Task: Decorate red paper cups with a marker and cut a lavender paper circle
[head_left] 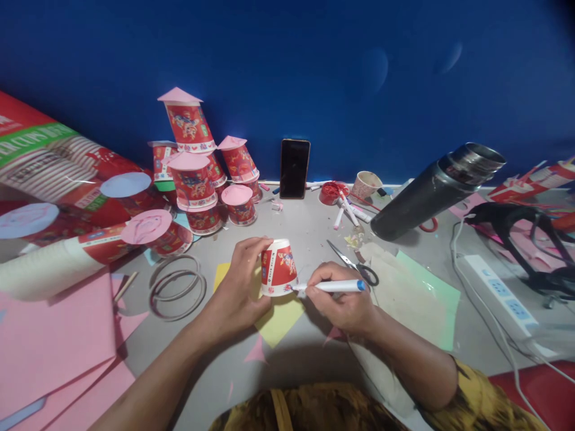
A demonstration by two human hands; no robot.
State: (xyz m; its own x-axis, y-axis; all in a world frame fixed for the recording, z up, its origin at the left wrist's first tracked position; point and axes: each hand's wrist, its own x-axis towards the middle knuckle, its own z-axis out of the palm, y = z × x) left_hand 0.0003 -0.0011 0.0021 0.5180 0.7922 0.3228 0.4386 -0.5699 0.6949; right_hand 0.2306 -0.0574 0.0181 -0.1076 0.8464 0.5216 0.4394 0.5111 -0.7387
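Observation:
My left hand is closed around the left side of a red and white paper cup, which is upside down with its wide rim lowest. Small red and blue marks show along the white band near that rim. In my right hand is a white marker pen with a blue end, its tip at the cup's lower right edge. A sheet of yellow paper lies beneath the cup. Scissors rest beyond my right hand, partly open.
A stack of decorated paper cups with pink paper tops stands at the back left. A phone leans on the blue wall. To the right are a dark thermos, loose markers, green paper and a power strip. Pink paper lies left.

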